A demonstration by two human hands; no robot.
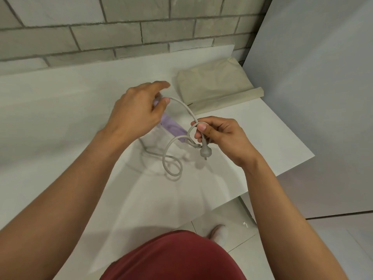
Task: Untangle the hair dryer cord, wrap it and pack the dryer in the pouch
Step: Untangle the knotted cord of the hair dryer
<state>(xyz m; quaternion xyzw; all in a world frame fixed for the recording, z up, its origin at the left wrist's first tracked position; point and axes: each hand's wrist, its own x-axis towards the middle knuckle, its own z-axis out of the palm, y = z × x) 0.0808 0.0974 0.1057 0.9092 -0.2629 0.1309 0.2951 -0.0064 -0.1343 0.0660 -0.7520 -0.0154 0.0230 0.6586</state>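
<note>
The untangling step is judged to be in hand: the grey cord (182,110) is held up over the white tabletop (60,110), with loops hanging down near the plug (204,152). Next, the plug likely needs to be passed back through a loop so the knot can be freed.

The cord is pinched tight near the plug by the right hand (220,136), and farther along it is held by the left hand (137,112), closed over the purple dryer (173,128); the beige pouch (214,83) is lying well apart, by the wall.

You saw a pale grey cord (182,106) and plug (205,152), a lilac dryer (174,127), a cream pouch (215,84), a plain white counter (60,102), a grey brick-patterned wall (121,27), a dark red garment (171,257).
</note>
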